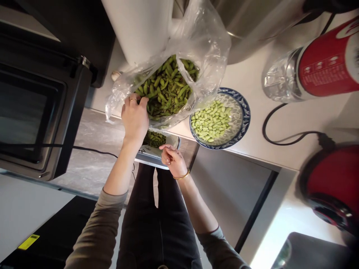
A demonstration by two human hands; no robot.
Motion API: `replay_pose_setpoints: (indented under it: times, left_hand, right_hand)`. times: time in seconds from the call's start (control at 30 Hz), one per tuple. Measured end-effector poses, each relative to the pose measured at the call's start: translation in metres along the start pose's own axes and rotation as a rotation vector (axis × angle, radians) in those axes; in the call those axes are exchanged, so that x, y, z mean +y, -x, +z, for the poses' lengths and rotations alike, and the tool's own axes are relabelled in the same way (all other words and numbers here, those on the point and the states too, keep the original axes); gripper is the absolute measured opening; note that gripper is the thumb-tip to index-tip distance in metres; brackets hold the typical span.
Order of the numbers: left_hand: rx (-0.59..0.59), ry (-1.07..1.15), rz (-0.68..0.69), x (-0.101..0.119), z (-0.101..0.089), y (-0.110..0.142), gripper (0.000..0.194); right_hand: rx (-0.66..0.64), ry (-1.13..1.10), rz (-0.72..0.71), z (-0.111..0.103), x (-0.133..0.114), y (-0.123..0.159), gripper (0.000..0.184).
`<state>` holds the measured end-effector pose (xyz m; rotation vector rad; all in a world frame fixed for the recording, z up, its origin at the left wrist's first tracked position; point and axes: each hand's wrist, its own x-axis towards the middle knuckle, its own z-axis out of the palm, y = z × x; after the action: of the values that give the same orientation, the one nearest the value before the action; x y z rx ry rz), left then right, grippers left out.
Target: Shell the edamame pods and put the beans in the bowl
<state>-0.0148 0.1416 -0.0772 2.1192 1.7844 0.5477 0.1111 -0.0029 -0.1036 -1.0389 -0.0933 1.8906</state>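
A clear plastic bag [209,41] of green soybean pods [171,86] lies gaping on the counter. My left hand [136,116] reaches over its near edge, fingers bent down against the pods and fingertips hidden. Below the counter edge, my right hand [174,160] is closed, thumb and fingers curled together; anything inside it is hidden. It hangs beside a bin [153,163] of dark green pod shells [155,139]. To the right of the bag, shelled green beans [210,121] fill much of a blue-rimmed plate [245,112].
At left stands a black microwave oven [56,130]. A bottle with a red label [325,61] lies at upper right in view, above a black cord [280,142] and a red appliance [333,179]. A garlic-like bulb [115,76] sits by the bag.
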Motion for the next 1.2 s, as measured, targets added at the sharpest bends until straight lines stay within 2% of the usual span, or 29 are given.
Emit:
replay_pose_setpoints:
  times: [0.17, 0.3, 0.43, 0.53, 0.63, 0.73, 0.8, 0.93, 1.03, 1.1, 1.2]
  left_hand:
    - [-0.018, -0.003, 0.078, -0.007, -0.003, 0.001, 0.014]
    - [-0.047, 0.001, 0.063, -0.009, -0.001, 0.001, 0.018]
    - [0.027, 0.052, 0.090, -0.005, -0.004, 0.002, 0.022]
    - [0.087, 0.102, 0.120, 0.010, -0.014, 0.025, 0.022]
    - [0.057, 0.135, 0.186, 0.027, -0.019, 0.070, 0.019]
    - [0.014, 0.140, 0.230, 0.035, -0.014, 0.116, 0.018]
    - [-0.004, 0.160, 0.196, 0.033, -0.007, 0.138, 0.019]
    - [-0.080, 0.119, 0.084, 0.023, 0.000, 0.154, 0.019]
    - [-0.180, 0.002, 0.123, 0.018, 0.000, 0.156, 0.013]
    - [-0.229, -0.062, 0.151, 0.017, 0.001, 0.158, 0.016]
    - [-0.240, -0.058, 0.115, 0.017, 0.005, 0.164, 0.024]
  right_hand:
    - [0.025, -0.014, 0.003, 0.003, -0.001, 0.001, 0.021]
    - [0.032, -0.026, -0.014, 0.005, -0.003, 0.000, 0.021]
    - [0.040, -0.023, 0.001, 0.009, -0.005, 0.001, 0.023]
    - [0.063, -0.014, -0.016, 0.011, -0.007, 0.003, 0.028]
    - [0.125, 0.012, -0.100, 0.013, -0.007, 0.004, 0.034]
    - [0.191, 0.064, -0.123, 0.013, -0.002, 0.004, 0.034]
    - [0.246, 0.111, -0.107, 0.012, 0.003, 0.003, 0.032]
    - [0.328, 0.191, -0.122, 0.007, 0.015, 0.005, 0.030]
    - [0.304, 0.317, -0.162, 0.004, 0.021, 0.008, 0.032]
    - [0.293, 0.452, -0.223, 0.004, 0.022, 0.011, 0.031]
    - [0.301, 0.620, -0.345, 0.008, 0.024, 0.015, 0.028]
